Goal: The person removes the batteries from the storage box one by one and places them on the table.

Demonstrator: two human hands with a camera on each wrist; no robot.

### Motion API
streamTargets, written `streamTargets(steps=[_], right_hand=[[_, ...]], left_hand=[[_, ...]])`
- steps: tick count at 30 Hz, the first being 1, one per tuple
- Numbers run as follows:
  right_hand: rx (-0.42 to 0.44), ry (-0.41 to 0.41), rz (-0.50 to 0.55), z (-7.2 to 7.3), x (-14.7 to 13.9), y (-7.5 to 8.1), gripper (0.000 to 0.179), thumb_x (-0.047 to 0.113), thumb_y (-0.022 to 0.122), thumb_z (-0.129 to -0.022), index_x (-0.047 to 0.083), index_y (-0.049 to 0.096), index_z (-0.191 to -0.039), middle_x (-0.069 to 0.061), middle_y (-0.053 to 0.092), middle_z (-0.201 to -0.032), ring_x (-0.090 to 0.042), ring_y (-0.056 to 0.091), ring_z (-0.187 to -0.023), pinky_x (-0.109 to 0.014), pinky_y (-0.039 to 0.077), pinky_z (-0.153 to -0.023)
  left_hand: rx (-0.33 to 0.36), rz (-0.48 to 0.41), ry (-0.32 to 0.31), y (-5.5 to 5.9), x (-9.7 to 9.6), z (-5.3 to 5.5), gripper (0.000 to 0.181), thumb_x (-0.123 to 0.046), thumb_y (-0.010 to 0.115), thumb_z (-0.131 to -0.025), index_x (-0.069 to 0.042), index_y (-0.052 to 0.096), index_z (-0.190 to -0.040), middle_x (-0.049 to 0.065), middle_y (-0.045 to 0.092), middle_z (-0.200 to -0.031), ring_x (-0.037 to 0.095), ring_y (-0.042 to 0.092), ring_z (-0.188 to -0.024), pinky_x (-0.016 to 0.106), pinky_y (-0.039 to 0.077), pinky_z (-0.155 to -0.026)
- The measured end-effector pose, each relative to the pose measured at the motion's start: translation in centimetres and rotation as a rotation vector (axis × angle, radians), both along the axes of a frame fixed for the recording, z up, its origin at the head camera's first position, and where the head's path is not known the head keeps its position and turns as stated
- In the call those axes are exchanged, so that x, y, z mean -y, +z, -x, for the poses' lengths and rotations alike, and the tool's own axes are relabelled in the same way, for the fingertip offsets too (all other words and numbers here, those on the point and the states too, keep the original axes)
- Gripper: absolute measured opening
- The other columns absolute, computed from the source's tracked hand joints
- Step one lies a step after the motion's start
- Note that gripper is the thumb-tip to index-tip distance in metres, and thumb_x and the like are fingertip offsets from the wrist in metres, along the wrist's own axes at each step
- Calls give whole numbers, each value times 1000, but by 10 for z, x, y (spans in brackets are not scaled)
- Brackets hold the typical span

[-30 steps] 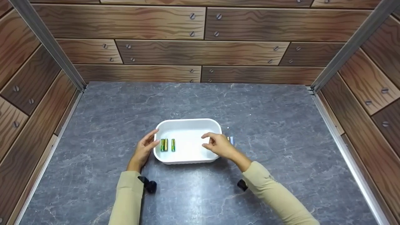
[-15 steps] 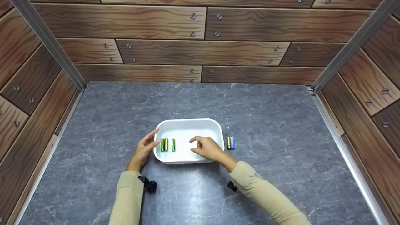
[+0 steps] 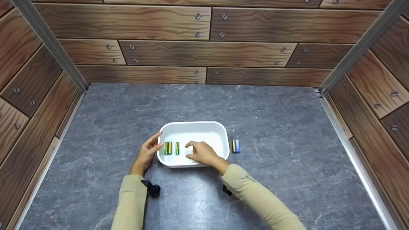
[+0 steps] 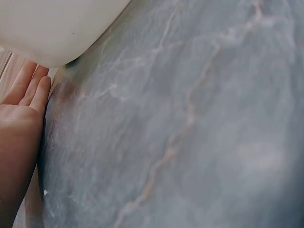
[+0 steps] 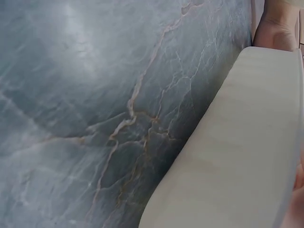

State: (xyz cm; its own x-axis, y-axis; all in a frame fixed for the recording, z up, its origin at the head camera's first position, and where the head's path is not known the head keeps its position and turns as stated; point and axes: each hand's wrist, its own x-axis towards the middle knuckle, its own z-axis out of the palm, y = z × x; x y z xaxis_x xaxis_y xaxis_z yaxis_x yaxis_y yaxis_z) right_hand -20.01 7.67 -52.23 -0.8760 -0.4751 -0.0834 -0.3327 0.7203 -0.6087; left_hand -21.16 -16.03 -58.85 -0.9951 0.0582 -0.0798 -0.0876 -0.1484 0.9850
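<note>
A white rectangular plastic tub point(image 3: 199, 127) with rounded corners sits on the table. Two green-and-gold batteries, the left battery point(image 3: 166, 148) and its neighbour point(image 3: 170, 148), lie side by side at its left end. A little to their right lies a third green battery point(image 3: 177, 148). My left hand point(image 3: 147, 152) rests against the tub's left end, fingers extended, thumb and index tip at the rim. My right hand point(image 3: 202, 153) is over the tub, thumb and index finger apart with nothing seen between them, right of the third battery. Its other fingers are hidden in the head view.
Right of the tub, a black-and-gold battery point(image 3: 234, 146) and a blue one point(image 3: 237, 146) lie together on the grey marbled table point(image 3: 281, 153). A tiny white speck point(image 3: 233, 130) is behind them. Wood-patterned walls point(image 3: 204, 52) and metal posts surround the table.
My right hand has moved left across the tub from its right rim, uncovering the two batteries outside. The left hand, the tub and the batteries stay where they were.
</note>
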Motion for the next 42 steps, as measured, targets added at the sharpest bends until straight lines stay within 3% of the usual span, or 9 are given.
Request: streamTargets(steps=[13, 21, 27, 30, 36, 42], right_hand=[[71, -45, -72, 13, 23, -6, 43, 23, 74, -83, 7, 62, -122, -12, 68, -86, -11, 48, -69, -23, 38, -61], [59, -71, -120, 16, 35, -11, 52, 25, 76, -81, 11, 58, -127, -12, 71, -90, -19, 60, -77, -34, 51, -72], [71, -88, -152, 17, 41, -13, 62, 26, 76, -81, 13, 53, -137, -15, 69, -119, -32, 65, -108, -44, 52, -94], [90, -97, -156, 19, 44, -14, 64, 25, 76, -81, 14, 50, -139, -16, 65, -127, -34, 61, -117, -45, 50, -100], [127, -118, -172, 21, 45, -17, 66, 24, 76, -81, 14, 49, -141, -15, 62, -134, -33, 58, -122, -46, 48, -103], [110, -102, -192, 22, 46, -19, 60, 24, 76, -81, 13, 54, -136, -15, 65, -128, -33, 61, -118, -44, 49, -101]], left_hand=[[-10, -22, -14, 0, 0, 1, 56, 3, 59, -89, 9, 39, -141, 31, 39, -148, -2, 55, -114, 11, 43, -99], [-2, -13, -14, -1, -1, 0, 56, 2, 61, -89, 8, 41, -141, 29, 41, -148, 9, 53, -124, 11, 43, -99], [-13, -28, -15, 0, 0, 1, 56, 3, 60, -89, 9, 39, -141, 27, 42, -148, -5, 55, -114, 11, 42, -100], [-14, -22, -14, 0, 0, 1, 57, 2, 60, -89, 9, 39, -141, 28, 41, -148, -2, 54, -117, 11, 42, -100], [-5, -21, -17, 0, -1, 1, 57, 1, 61, -89, 7, 41, -141, 29, 40, -149, 18, 49, -132, 10, 43, -99], [-17, -43, -18, 0, 0, 1, 58, 2, 61, -88, 9, 39, -141, 31, 39, -148, 5, 54, -121, 11, 43, -100]])
